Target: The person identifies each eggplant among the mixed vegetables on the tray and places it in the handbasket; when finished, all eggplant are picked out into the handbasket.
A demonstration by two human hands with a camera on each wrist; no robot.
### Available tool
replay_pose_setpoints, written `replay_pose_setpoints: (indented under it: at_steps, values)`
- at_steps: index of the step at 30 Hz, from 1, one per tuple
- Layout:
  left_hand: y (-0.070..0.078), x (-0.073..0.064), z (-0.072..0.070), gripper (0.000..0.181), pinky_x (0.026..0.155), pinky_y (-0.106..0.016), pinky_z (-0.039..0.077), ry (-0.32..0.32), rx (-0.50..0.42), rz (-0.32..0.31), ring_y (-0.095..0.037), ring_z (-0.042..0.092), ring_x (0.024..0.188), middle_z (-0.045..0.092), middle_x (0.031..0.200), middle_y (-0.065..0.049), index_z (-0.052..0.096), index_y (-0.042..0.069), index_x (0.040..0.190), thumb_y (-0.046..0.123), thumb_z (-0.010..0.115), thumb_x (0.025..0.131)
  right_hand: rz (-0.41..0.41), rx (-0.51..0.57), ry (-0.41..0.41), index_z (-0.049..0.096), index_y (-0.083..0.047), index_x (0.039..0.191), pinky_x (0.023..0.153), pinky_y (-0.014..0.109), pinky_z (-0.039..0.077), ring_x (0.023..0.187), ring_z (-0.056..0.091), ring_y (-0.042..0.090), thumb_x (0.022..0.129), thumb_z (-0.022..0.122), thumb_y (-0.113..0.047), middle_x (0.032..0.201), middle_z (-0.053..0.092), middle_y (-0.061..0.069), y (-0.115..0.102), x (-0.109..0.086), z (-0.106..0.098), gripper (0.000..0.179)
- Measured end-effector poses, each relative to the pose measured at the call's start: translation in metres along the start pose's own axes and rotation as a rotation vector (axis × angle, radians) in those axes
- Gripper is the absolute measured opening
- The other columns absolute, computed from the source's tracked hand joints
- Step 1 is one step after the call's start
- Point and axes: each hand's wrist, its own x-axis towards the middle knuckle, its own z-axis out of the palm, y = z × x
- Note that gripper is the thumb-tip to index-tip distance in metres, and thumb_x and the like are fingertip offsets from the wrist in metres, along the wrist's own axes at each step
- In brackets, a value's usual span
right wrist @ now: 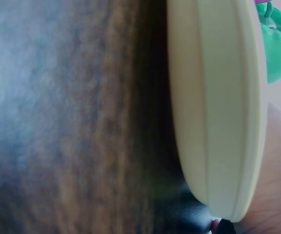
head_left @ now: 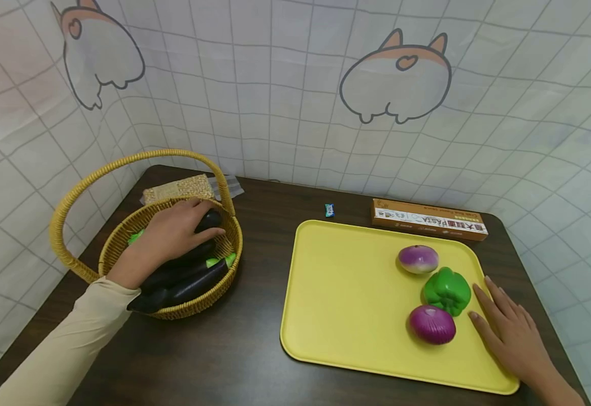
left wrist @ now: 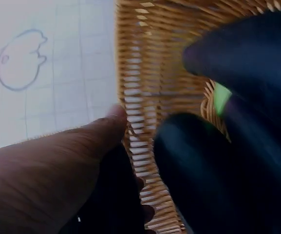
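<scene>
In the head view my left hand [head_left: 171,228] reaches into a yellow wicker basket [head_left: 238,251] and grips a dark eggplant [head_left: 209,219] near its far side. The left wrist view shows the thumb and fingertips around that eggplant [left wrist: 121,190], beside other eggplants [left wrist: 198,161]. More eggplants [head_left: 194,288] lie in the basket's near half. My right hand [head_left: 516,332] rests on the right edge of a yellow tray [head_left: 346,293], fingers extended. Close to its fingertips sit a green bell pepper [head_left: 448,290] and a purple onion [head_left: 432,325]; a purple-and-white turnip [head_left: 418,259] lies behind them.
A tall handle [head_left: 163,152] arches over the basket. Behind the basket is a bag of yellowish grains [head_left: 181,188]. A pasta box [head_left: 427,220] lies behind the tray, and a small blue packet [head_left: 329,210] near the wall. Patterned cloth [head_left: 285,101] encloses the dark table [head_left: 214,349].
</scene>
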Motion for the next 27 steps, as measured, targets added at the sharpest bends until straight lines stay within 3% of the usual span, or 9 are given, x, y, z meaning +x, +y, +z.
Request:
replay_pose_setpoints:
  at_steps: [7, 13, 17, 23, 27]
  values:
    - [-0.009, 0.000, 0.004, 0.058, 0.095, -0.063, 0.049, 0.000, -0.008, 0.016, -0.048, 0.058, 0.121, 0.057, 0.137, -0.027, 0.057, 0.001, 0.143, 0.041, 0.072, 0.103, 0.000, 0.006, 0.004, 0.027, -0.014, 0.169, 0.119, 0.068, -0.006, 0.155, 0.012, 0.052, 0.111, 0.054, -0.031, 0.176, 0.009, 0.011, 0.002, -0.004, -0.001, 0.066]
    - [-0.009, -0.005, -0.001, 0.055, 0.099, -0.064, 0.046, 0.000, -0.020, 0.038, -0.048, 0.057, 0.124, 0.057, 0.139, -0.025, 0.059, 0.002, 0.144, 0.034, 0.074, 0.102, 0.008, 0.003, 0.007, 0.027, -0.015, 0.169, 0.119, 0.069, -0.006, 0.154, 0.013, 0.053, 0.111, 0.054, -0.031, 0.176, 0.009, 0.010, 0.001, -0.006, -0.002, 0.066]
    - [-0.005, -0.014, -0.008, 0.050, 0.098, -0.064, 0.046, 0.068, -0.014, 0.061, -0.047, 0.059, 0.120, 0.060, 0.135, -0.024, 0.062, 0.003, 0.140, 0.032, 0.074, 0.102, 0.004, 0.005, 0.007, 0.027, -0.016, 0.169, 0.118, 0.070, -0.004, 0.153, 0.015, 0.054, 0.111, 0.054, -0.032, 0.176, 0.010, 0.010, 0.000, -0.005, -0.003, 0.066]
    - [0.008, -0.031, -0.018, 0.053, 0.098, -0.065, 0.046, 0.261, -0.020, 0.147, -0.047, 0.060, 0.118, 0.062, 0.133, -0.023, 0.061, 0.001, 0.139, 0.026, 0.080, 0.097, -0.025, 0.005, -0.002, 0.028, -0.016, 0.169, 0.115, 0.076, 0.005, 0.152, 0.019, 0.054, 0.111, 0.054, -0.031, 0.175, 0.012, 0.011, 0.000, 0.004, -0.006, 0.065]
    - [0.016, -0.040, -0.019, 0.062, 0.105, -0.064, 0.042, 0.299, -0.028, 0.194, -0.045, 0.055, 0.128, 0.057, 0.142, -0.023, 0.056, -0.002, 0.146, 0.024, 0.081, 0.096, -0.037, 0.009, 0.020, 0.031, -0.014, 0.168, 0.115, 0.076, 0.010, 0.151, 0.022, 0.054, 0.112, 0.053, -0.028, 0.174, 0.017, 0.013, -0.002, 0.007, -0.013, 0.061]
